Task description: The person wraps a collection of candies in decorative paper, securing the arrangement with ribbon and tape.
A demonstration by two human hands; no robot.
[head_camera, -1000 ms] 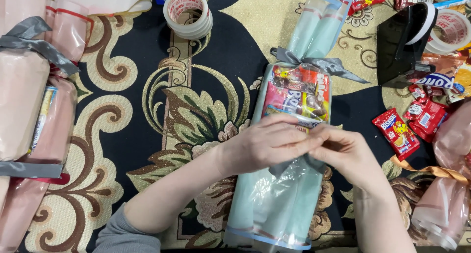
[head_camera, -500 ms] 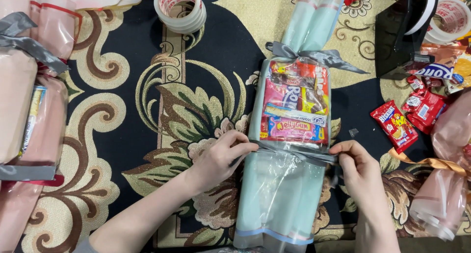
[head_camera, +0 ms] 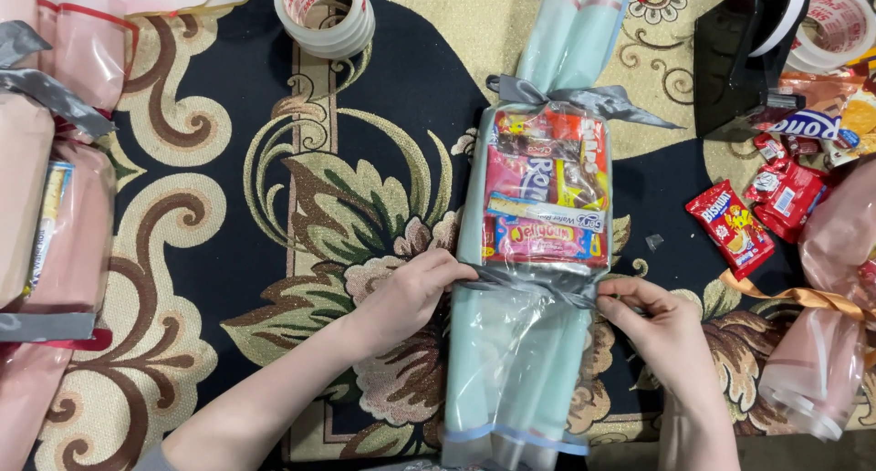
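Mint-green paper and clear crinkly film wrap a long snack parcel [head_camera: 538, 279] lying mid-carpet [head_camera: 228, 206], its long axis running from near edge to far; grey satin ribbon [head_camera: 538, 287] crosses its middle; the left hand [head_camera: 411, 293] pinches one ribbon end, the right hand [head_camera: 662, 325] pinches the other; a tied grey bow [head_camera: 584, 99] cinches the far end.

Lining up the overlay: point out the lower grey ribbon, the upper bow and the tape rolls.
lower grey ribbon [head_camera: 529, 287]: head view, middle band.
upper bow [head_camera: 532, 91]: head view, knot.
tape rolls [head_camera: 326, 15]: head view, rim.
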